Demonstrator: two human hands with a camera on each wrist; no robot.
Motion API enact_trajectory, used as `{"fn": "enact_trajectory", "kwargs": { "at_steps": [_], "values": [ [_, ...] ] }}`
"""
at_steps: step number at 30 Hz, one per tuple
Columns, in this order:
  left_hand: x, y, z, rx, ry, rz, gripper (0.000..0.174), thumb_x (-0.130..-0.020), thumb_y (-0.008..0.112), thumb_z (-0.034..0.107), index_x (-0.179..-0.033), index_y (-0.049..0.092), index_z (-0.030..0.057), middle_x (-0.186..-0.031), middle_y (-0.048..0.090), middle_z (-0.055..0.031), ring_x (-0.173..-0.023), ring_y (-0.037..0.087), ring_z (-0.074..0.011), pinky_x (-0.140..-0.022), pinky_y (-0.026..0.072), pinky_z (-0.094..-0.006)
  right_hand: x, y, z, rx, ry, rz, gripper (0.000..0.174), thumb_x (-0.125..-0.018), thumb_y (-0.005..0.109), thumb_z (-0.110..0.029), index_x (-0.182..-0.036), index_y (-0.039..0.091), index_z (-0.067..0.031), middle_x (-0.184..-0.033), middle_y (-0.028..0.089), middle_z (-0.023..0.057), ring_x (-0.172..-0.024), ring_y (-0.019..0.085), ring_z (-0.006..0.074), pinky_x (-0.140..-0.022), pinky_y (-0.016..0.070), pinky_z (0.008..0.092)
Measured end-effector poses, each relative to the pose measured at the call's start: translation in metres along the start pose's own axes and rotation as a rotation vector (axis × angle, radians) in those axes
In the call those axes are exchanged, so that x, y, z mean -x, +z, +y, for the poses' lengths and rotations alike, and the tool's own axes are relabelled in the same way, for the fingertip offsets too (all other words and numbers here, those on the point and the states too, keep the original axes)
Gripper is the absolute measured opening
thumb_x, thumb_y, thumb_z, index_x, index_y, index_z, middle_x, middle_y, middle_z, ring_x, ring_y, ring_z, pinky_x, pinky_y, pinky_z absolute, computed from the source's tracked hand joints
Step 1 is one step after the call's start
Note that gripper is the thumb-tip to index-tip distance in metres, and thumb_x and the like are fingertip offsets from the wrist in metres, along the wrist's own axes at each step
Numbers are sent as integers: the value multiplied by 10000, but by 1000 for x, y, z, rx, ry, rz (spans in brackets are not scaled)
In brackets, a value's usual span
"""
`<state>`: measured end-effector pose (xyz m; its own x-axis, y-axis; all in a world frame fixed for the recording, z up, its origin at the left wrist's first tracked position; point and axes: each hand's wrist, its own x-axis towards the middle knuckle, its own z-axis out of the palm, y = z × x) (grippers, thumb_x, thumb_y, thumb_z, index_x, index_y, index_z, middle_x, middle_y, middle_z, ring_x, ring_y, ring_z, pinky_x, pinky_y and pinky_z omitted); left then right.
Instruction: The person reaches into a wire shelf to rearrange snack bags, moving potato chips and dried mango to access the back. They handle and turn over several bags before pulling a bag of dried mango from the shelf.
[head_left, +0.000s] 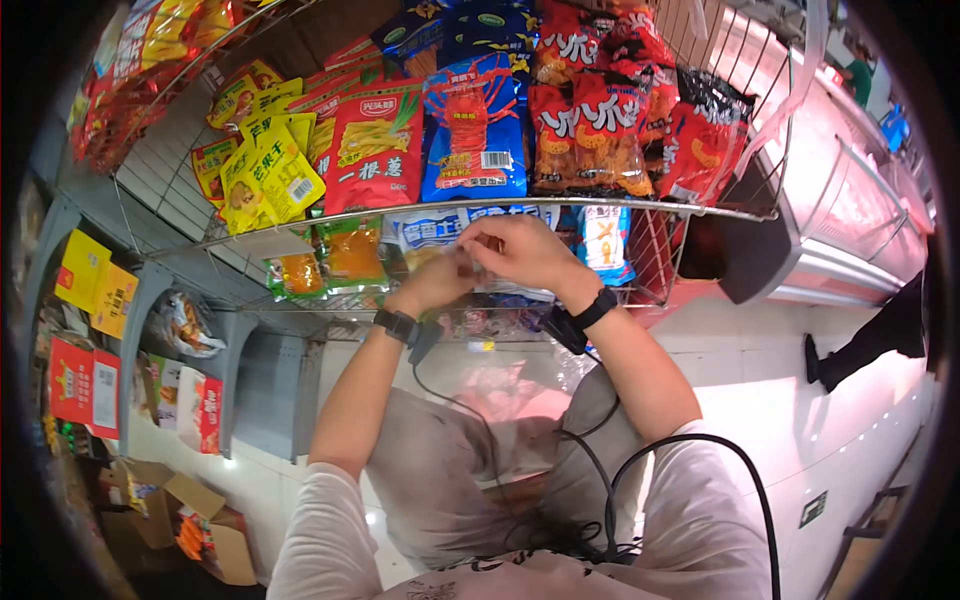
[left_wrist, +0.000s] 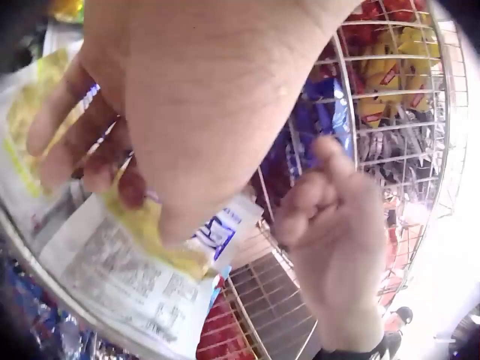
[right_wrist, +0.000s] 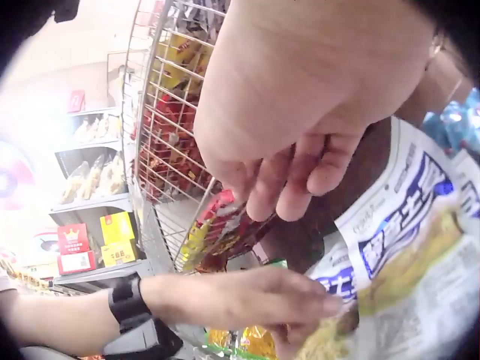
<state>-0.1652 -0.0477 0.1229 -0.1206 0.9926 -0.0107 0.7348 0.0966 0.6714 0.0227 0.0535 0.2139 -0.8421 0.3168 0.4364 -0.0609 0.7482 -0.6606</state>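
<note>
Just below the grey wire basket shelf (head_left: 300, 215), the left hand (head_left: 437, 282) is pinching the white-and-blue plastic snack packet (right_wrist: 409, 247), while the right hand (head_left: 522, 250) is curling just beside it, its grip impossible to tell.

The white snack packet (right_wrist: 409, 247) bears blue lettering and yellow food; at twelve o'clock, a blue bag (head_left: 472, 125) shows a red crayfish.

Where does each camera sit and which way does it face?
Head: on the head, facing forward-down at the wire basket of snack bags; left hand, right hand and forearms show.
Left wrist: behind the left hand, facing the white packet it pinches; right hand shows too.
Right wrist: behind the right hand, facing the same packet; left hand shows too.
Shared by both wrist views: packet, both hands.
</note>
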Motion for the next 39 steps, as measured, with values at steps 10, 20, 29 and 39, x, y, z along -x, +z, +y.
{"fn": "enact_trajectory", "kwargs": {
  "at_steps": [10, 20, 29, 39],
  "values": [
    [-21, 64, -54, 217, 114, -221, 567, -894, 635, 579, -865, 707, 18, -699, 656, -111, -667, 630, -223, -649, 491, -387, 12, -38, -93, 302, -530, 435, 189, -703, 732, -80, -884, 700, -125, -671, 639, 38, -554, 614, 212, -510, 483, 317],
    [-8, 27, -10, 99, -69, -353, 555, -915, 635, 566, -884, 694, 16, -746, 665, -113, -689, 616, -201, -662, 490, -374, 14, -149, -110, 575, 132, 555, 187, -937, 645, -194, -978, 693, -18, -948, 639, 133, -857, 643, 296, -774, 496, 370],
    [-20, 31, -28, 91, -9, -368, 436, -964, 634, 452, -940, 705, 22, -839, 677, -70, -736, 597, -148, -677, 493, -339, 18, -151, -97, 563, 289, 347, 303, -996, 540, -253, -1076, 711, -16, -1097, 683, 160, -977, 660, 359, -858, 516, 402],
    [-20, 32, -31, 222, -60, -362, 447, -995, 574, 453, -900, 734, 46, -825, 686, -55, -748, 628, -143, -680, 512, -311, 30, -147, -101, 635, 94, 493, 297, -1019, 502, -212, -1164, 698, -42, -1174, 676, 109, -1033, 657, 315, -879, 514, 379]
  ]
}}
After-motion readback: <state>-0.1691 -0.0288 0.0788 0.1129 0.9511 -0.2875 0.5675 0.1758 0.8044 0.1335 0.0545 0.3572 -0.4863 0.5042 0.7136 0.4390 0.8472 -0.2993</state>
